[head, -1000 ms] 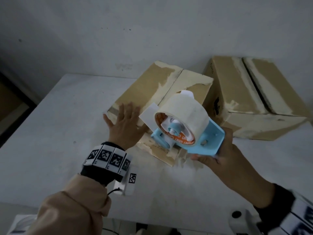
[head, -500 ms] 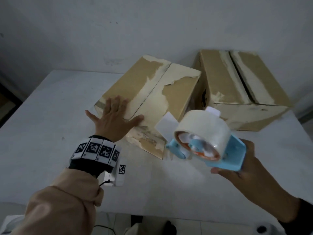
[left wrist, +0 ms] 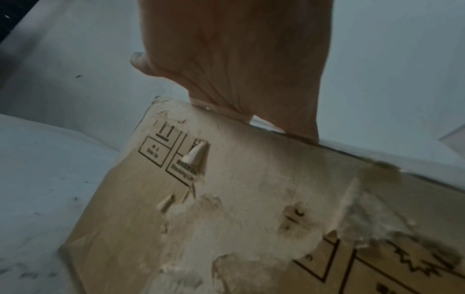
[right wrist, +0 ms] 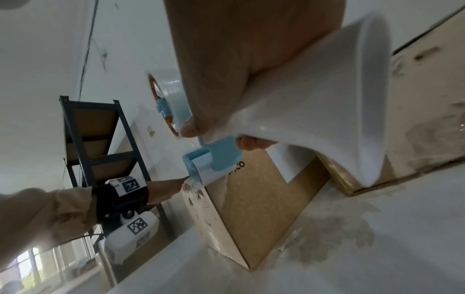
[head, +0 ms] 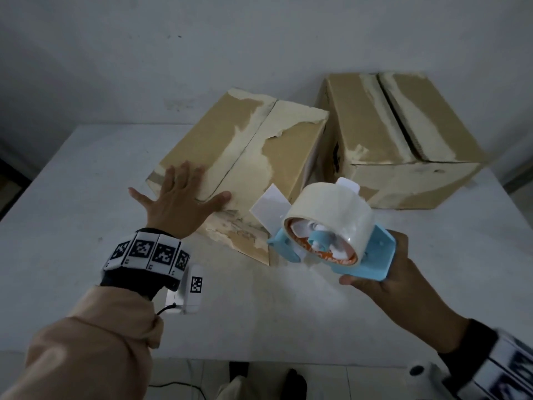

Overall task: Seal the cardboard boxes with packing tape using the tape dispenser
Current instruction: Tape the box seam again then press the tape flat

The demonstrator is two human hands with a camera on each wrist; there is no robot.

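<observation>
The right hand (head: 383, 281) gripped the white handle of the light-blue plastic tape dispenser (head: 331, 241), held above the tabletop near its front edge, just beside the scuffed brown cardboard box (head: 248, 157). The left hand (head: 180, 202) lay flat with spread fingers on that box's near top corner. A second brown cardboard box (head: 389, 140) stood at the white tabletop's (head: 72, 197) far right corner.
</observation>
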